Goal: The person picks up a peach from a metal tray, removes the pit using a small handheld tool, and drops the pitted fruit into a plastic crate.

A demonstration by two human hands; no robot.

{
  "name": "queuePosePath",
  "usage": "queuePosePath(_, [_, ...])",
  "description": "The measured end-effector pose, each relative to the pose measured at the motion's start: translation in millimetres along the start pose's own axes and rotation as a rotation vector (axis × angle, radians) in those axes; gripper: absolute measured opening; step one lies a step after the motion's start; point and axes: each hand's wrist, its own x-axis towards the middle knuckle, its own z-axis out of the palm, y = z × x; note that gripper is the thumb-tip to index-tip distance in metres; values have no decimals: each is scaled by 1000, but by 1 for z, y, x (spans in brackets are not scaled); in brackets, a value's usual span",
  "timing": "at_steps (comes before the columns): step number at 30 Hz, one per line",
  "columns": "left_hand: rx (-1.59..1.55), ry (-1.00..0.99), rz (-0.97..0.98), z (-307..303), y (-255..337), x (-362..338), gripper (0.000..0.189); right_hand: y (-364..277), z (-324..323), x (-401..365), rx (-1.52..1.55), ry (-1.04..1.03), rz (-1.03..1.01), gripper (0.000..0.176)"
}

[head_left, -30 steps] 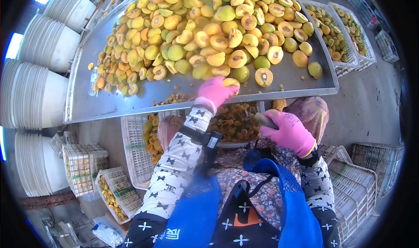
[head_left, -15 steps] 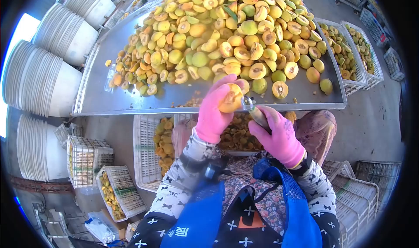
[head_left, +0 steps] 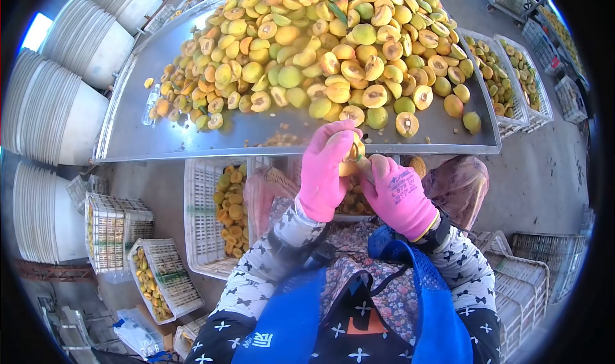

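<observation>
My left hand (head_left: 325, 175), in a pink glove, is wrapped round a yellow peach half (head_left: 356, 147) just beyond the table's near edge. My right hand (head_left: 398, 194), also pink-gloved, closes round the handle of a pitting tool (head_left: 365, 166). The tool's metal loop is mostly hidden at the peach flesh, and its handle points toward my right palm. Both hands are close together. Ahead of them a large heap of halved peaches (head_left: 288, 76) lies on a metal table (head_left: 211, 143), many cut faces showing brown stones or hollows.
Below the table edge stands a white crate (head_left: 204, 217) with peach pieces. Other filled crates (head_left: 522, 76) are at the right. Stacked white tubs (head_left: 45, 101) line the left, near more crates (head_left: 170, 281). A clear plastic bottle (head_left: 151, 105) lies on the table's left side.
The tool's loop, visible beside the peach earlier, is now at the fruit and mostly hidden. My right hand has come closer to my left and turned, showing its back. The view has shifted slightly.
</observation>
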Motion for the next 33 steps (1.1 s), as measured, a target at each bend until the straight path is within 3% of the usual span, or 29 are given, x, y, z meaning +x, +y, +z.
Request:
queuePosePath(2, [75,1,28,-3,0,-1,30,2,-1,-3,16,-48,-43,26])
queuePosePath(5, [155,30,-110,-2,7,-5,28,5,7,-13,164,-83,-120,22])
queuePosePath(7, [144,45,-62,0,3,-3,27,3,10,-14,389,-94,-92,20])
queuePosePath(10, [104,126,1,8,4,-1,28,-13,14,-13,600,48,-67,18])
queuePosePath(12, [120,177,57,12,3,2,32,-16,9,-8,664,-81,-4,25])
queuePosePath(14, [193,204,111,8,-4,5,38,-12,28,-13,500,90,-116,29])
queuePosePath(17, [287,91,-67,-10,-4,14,44,-1,30,-16,423,-133,43,33])
queuePosePath(20, [300,27,-88,-26,-13,17,50,2,40,-19,483,-24,-106,33])
queuePosePath(23, [231,279,98,0,-17,6,54,0,57,-18,568,-25,-92,26])
queuePosePath(26, [324,130,117,-2,-9,7,55,-17,12,-1,1252,-457,505,15])
queuePosePath(27, [268,19,7,-6,-1,11,55,-18,-8,6,1413,-587,563,10])
queuePosePath(30, [278,-18,-100,1,9,12,55,-6,-12,3,1522,-723,569,17])
queuePosePath(31, [303,-38,-34,-3,3,16,56,-9,-12,4,1531,-683,609,11])
queuePosePath(33, [357,-158,-82,-12,6,23,55,2,-2,1,1749,-781,601,11])
